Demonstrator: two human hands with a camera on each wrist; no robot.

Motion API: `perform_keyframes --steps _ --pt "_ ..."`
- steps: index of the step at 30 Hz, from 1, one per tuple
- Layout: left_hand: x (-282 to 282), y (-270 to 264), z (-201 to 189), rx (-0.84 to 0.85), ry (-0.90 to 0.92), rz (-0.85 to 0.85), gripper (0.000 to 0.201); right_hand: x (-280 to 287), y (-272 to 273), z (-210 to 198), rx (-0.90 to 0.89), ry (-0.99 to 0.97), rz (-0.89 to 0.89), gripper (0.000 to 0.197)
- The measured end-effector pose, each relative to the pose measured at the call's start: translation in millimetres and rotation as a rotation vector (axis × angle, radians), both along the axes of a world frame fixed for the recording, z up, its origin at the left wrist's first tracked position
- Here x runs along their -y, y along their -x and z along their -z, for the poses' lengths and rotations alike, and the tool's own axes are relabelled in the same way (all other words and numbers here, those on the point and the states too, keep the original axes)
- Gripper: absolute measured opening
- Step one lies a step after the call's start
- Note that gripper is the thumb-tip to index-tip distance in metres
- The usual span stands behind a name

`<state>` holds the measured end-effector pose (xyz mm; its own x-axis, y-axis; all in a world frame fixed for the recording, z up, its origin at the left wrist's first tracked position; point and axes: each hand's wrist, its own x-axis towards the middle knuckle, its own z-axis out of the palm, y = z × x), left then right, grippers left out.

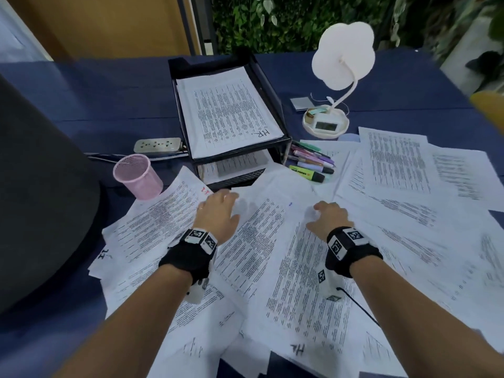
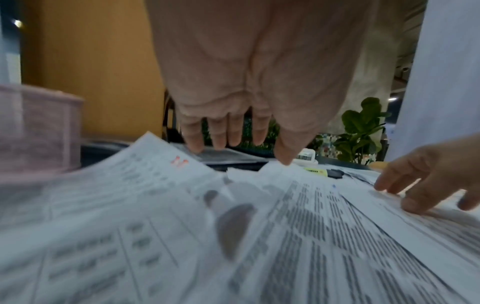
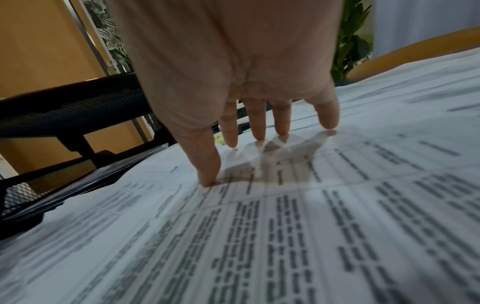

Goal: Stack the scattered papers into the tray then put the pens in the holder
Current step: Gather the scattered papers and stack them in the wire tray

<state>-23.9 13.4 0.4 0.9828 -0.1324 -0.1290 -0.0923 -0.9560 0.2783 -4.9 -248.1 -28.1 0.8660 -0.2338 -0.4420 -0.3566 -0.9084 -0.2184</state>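
head view: scattered papers cover the near half of the blue table, overlapping at all angles. black tray sits behind them, upper tier already carrying a sheet marked "hr", lower tier with a few sheets. pens and highlighters lie in a loose pile just right of the tray, partly on paper. pink mesh holder stands left of the tray, nothing visible in it.

risks, as judged: sheets lie slick on one another, so a sweep inward could fan them or push some off the near edge. top sheet's far end reaches the tray's lower tier and may snag or crumple against it. papers under the pens, if dragged, could roll pens away. lamp and clock stand beyond the right-hand sheets, clear of the hands.

left hand: fingers straight, spread, hovering just over or barely touching the paper; cannot tell which. holds nothing.

right hand: fingers extended, tips and thumb pressing on the top sheet. nothing gripped.
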Motion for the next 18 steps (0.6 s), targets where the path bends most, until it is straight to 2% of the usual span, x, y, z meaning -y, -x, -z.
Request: perform_keyframes --steps 3,5,8,10,14,16,18 --pt "11 8 17 -0.260 0.022 -0.112 0.060 17 5 3 -0.033 0.041 0.013 0.077" --pt "17 11 25 -0.313 0.033 -0.167 0.065 26 8 4 -0.063 0.064 0.024 0.090" --pt "23 9 29 -0.341 0.140 -0.241 0.069 35 10 2 -0.066 0.077 0.016 0.098" --pt "25 6 29 -0.384 0.217 -0.287 0.062 39 9 1 -0.057 0.072 0.005 0.097" --pt "25 4 33 -0.370 0.244 -0.290 0.011 43 5 -7 -0.090 0.136 -0.025 0.090" --pt "26 5 34 -0.334 0.343 -0.297 0.008 44 1 -10 -0.128 0.160 -0.051 0.082" --pt "26 6 32 -0.294 0.432 -0.306 0.011 46 -1 -13 -0.142 0.077 -0.046 0.070"
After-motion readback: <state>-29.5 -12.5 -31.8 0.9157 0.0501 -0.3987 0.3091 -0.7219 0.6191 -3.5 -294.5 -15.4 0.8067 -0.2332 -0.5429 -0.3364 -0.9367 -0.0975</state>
